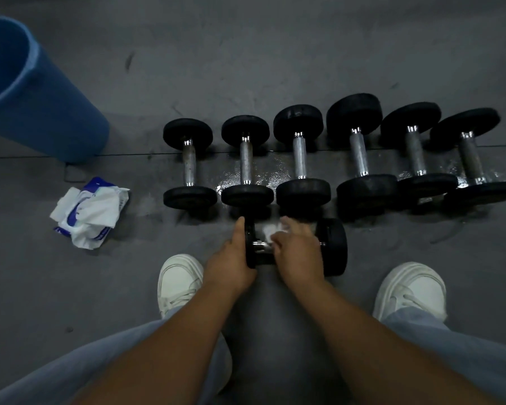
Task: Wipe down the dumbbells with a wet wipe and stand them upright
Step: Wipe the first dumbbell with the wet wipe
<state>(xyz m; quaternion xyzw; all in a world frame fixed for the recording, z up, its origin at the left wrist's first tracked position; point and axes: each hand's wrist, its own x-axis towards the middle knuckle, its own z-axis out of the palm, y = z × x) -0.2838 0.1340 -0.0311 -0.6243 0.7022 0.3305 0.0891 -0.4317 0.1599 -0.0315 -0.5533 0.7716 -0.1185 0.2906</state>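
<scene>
Hands [231, 258] [297, 249] clasp dumbbell [332, 247]; right presses wipe [270, 230] on handle.

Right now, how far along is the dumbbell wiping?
Done: hard to say; the floor gleams wet under the row of six dumbbells, which may mean some were wiped, but all six lie flat. In hand: the left hand steadies a seventh dumbbell while the right hand rubs its handle with a wipe. Left: standing every dumbbell upright.
</scene>
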